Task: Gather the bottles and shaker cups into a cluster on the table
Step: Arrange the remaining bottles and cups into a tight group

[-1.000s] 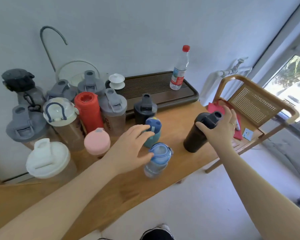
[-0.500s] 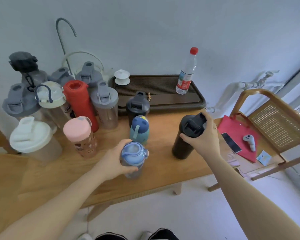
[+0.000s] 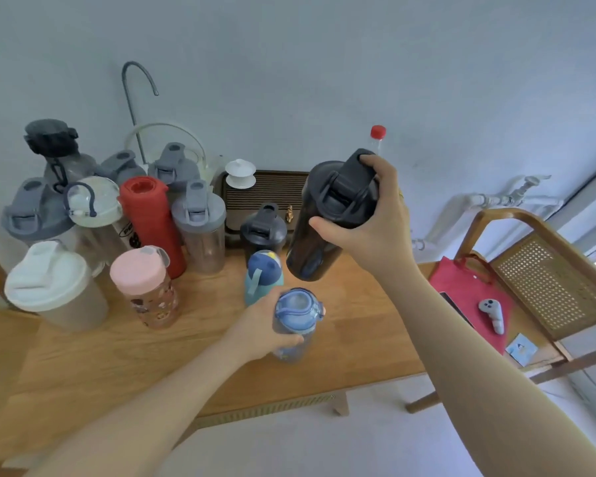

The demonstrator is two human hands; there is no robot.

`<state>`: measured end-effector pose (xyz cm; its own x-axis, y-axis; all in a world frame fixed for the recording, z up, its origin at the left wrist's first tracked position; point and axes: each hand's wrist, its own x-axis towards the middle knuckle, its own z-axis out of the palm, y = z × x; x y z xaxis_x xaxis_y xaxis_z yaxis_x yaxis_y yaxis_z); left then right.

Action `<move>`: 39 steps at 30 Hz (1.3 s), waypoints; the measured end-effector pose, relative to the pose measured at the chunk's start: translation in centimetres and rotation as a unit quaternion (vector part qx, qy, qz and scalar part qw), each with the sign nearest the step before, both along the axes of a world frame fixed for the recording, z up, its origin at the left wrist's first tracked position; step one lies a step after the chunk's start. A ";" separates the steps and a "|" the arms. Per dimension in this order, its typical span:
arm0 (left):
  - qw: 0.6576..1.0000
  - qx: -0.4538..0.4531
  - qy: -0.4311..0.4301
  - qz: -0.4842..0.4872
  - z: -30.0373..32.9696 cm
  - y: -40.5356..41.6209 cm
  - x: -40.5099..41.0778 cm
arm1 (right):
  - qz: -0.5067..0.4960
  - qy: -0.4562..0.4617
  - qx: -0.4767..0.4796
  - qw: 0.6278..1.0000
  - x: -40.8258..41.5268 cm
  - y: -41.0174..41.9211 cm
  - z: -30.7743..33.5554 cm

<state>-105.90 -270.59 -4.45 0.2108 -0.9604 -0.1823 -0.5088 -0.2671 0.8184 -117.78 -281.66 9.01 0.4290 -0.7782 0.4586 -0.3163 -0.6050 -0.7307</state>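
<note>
My right hand [image 3: 372, 215] grips a tall black shaker cup [image 3: 327, 218] by its lid and holds it in the air above the wooden table [image 3: 152, 356]. My left hand [image 3: 258, 325] is wrapped around a blue-lidded bottle [image 3: 295, 321] standing near the table's front. Just behind it stand a small teal bottle with a navy lid [image 3: 263, 275] and a short black shaker [image 3: 263, 230]. At the left is a cluster: a red bottle [image 3: 150, 218], a pink-lidded bottle [image 3: 145, 287], a white-lidded cup [image 3: 52, 287] and several grey-lidded shakers [image 3: 198, 225].
A dark slatted tray [image 3: 265, 197] sits against the wall with a white lidded cup [image 3: 240, 173] on it. A red-capped water bottle [image 3: 378, 136] shows behind my right hand. A wooden cane chair [image 3: 547, 287] at the right holds a red bag [image 3: 468, 297] and a controller [image 3: 492, 313].
My right hand has lifted the black shaker cup off the table and carried it left. My left hand closed on the blue-lidded bottle and still holds it.
</note>
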 end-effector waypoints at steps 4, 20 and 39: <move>0.988 -0.042 -0.130 0.077 2.0 4.2 4.4 | 0.053 -0.006 -0.005 0.999 2.9 1.4 0.3; 0.962 0.022 -0.223 0.155 1.5 5.0 11.9 | 0.084 -0.006 -0.013 0.996 8.5 3.9 0.7; 0.926 0.093 -0.361 0.057 5.6 15.9 26.0 | 0.200 0.139 0.007 0.970 19.4 10.2 -1.3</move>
